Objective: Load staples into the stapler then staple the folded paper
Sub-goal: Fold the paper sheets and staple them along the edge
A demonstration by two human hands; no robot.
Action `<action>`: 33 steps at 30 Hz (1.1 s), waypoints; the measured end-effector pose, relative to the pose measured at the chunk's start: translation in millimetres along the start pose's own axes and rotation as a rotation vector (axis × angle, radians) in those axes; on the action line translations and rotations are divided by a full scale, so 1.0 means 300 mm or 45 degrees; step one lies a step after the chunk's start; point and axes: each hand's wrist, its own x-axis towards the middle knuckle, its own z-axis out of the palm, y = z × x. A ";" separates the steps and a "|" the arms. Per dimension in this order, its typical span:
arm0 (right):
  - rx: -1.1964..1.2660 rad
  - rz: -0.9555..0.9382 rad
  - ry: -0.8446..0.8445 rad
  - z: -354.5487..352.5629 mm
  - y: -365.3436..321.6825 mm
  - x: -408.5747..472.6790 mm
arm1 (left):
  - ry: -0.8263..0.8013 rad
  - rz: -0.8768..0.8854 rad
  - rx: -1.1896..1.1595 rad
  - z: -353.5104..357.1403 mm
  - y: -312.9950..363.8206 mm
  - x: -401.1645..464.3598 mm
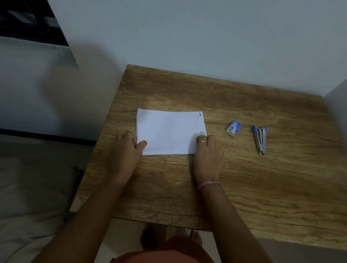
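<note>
Folded paper (169, 132): white, flat, one.
Left hand (128, 147): corner pinched.
Right hand (208, 153): fingers pressed together on the edge.
Stapler (260, 139): one, opened.
Staple box (234, 128): one.

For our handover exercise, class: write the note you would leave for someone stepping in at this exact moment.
Left hand: pinching the folded paper at its near left corner.
Right hand: pressing flat on the paper's right edge.
Staple box and stapler lie untouched on the table, right of the paper; the stapler looks open.
Done: paper folded.
Left: load staples, staple the paper.
</note>
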 end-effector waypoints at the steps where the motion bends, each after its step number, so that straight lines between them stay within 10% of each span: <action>1: -0.015 -0.019 -0.035 -0.003 0.000 0.001 | 0.005 0.003 -0.005 0.001 0.000 -0.001; 24: -0.107 0.195 -0.183 -0.029 -0.156 -0.105 | 0.106 0.082 -0.034 0.032 -0.025 -0.015; 33: -0.079 0.201 -0.213 -0.015 -0.158 -0.109 | 0.098 0.814 0.583 0.123 -0.027 -0.208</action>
